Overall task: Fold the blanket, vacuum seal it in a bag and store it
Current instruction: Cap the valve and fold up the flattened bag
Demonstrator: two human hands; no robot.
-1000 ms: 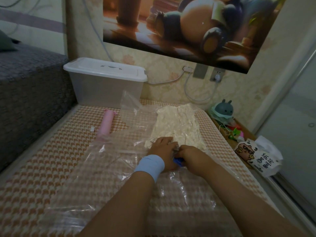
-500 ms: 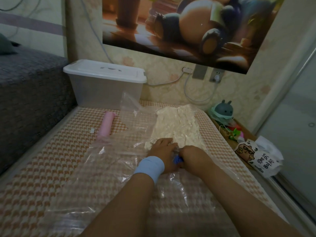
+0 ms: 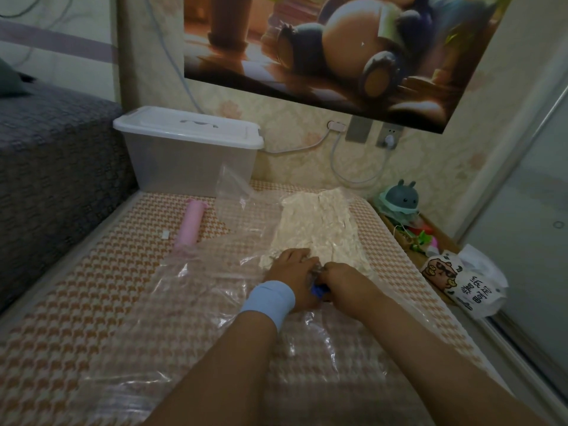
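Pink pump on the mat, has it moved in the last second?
No. The pink pump lies where it did, in front of the white-lidded storage box.

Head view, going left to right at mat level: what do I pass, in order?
Grey woven cover → small white clip → pink hand pump → cream blanket → round blue-green toy → tissue pack.

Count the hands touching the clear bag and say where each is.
2. The left hand, wearing a blue wristband, presses flat on the bag at the blanket's near edge; the right hand, touching it, grips a blue clip.
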